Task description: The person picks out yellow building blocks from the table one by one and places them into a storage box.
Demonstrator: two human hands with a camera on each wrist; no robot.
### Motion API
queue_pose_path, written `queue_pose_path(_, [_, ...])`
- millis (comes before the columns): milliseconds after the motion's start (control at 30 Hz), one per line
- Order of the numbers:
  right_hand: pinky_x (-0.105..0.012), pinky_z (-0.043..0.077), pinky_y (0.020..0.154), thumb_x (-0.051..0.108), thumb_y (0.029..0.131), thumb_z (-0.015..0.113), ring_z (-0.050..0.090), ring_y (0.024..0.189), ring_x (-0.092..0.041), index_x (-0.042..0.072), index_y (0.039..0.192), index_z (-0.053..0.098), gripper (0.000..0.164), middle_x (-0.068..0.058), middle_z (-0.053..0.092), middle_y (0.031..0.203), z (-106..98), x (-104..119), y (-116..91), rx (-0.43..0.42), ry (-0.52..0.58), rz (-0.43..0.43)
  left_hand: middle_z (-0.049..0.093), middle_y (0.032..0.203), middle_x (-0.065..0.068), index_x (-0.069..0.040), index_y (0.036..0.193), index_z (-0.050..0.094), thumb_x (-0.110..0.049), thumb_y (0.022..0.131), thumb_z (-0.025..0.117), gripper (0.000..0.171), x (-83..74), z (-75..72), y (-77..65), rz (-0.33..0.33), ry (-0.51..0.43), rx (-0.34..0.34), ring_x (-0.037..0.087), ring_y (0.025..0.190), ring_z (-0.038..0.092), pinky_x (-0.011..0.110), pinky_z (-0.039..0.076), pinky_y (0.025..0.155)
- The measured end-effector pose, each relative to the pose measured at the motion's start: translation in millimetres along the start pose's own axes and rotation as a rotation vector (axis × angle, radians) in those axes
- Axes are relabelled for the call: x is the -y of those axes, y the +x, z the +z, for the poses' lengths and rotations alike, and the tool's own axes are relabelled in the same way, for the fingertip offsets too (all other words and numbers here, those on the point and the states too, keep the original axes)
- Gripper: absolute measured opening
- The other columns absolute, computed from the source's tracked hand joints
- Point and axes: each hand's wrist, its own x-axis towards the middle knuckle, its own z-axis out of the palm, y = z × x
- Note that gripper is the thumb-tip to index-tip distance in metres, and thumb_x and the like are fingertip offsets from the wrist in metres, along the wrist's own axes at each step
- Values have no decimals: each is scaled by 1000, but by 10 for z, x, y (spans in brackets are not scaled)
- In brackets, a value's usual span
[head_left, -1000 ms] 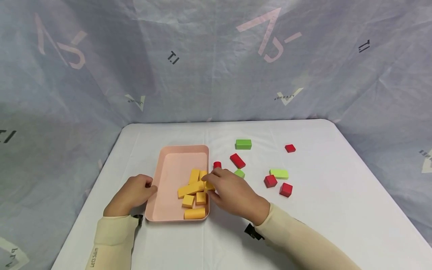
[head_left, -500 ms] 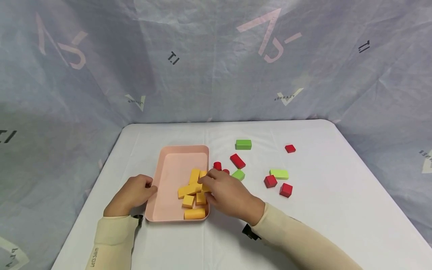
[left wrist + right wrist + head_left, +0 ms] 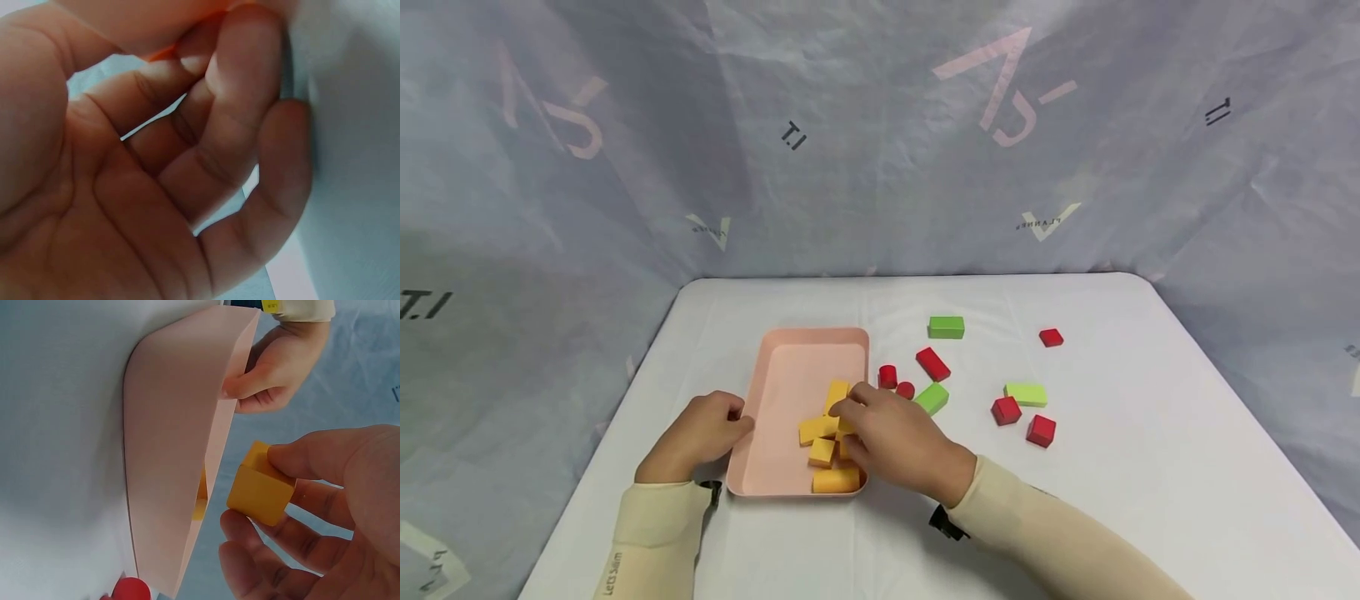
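A pink tray [image 3: 786,387] lies on the white table, with several yellow blocks [image 3: 822,452] gathered in its right half. My left hand [image 3: 700,433] grips the tray's left wall, thumb at the rim; the left wrist view is filled by its curled fingers [image 3: 250,69]. Over the right side of the tray is my right hand [image 3: 898,437]. Between thumb and fingers it pinches a yellow block [image 3: 261,495], held above the rim in the right wrist view. From the head, the right fingers cover part of that block and of the pile below.
Right of the tray are red cylinders [image 3: 887,377], a red rectangular block [image 3: 933,364] and green blocks [image 3: 947,327]. Farther right lie red cubes [image 3: 1041,431] and a light green block [image 3: 1026,394]. A grey printed cloth [image 3: 880,167] hangs behind the table.
My right hand has moved left, farther over the tray, with the yellow block in its fingers. More of the red cylinders and the nearby green block shows. The left hand stays on the tray.
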Motion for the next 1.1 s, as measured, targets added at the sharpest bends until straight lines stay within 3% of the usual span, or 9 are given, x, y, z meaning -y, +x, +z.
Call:
queue_pose_path(567, [-17, 42, 53, 23, 81, 68, 41, 69, -2, 15, 113, 62, 34, 5, 49, 96, 16, 48, 51, -23, -21, -43, 49, 56, 2, -11, 68, 61, -15, 84, 58, 16, -30, -27, -17, -26, -35, 20, 16, 52, 47, 31, 38, 46])
queue_pose_path(1100, [-17, 42, 52, 24, 81, 66, 42, 72, -4, 16, 113, 62, 33, 4, 51, 96, 44, 78, 98, -7, -59, -21, 45, 54, 0, -12, 64, 57, -15, 83, 57, 20, -11, -18, -24, -8, -19, 6, 16, 50, 44, 30, 36, 45])
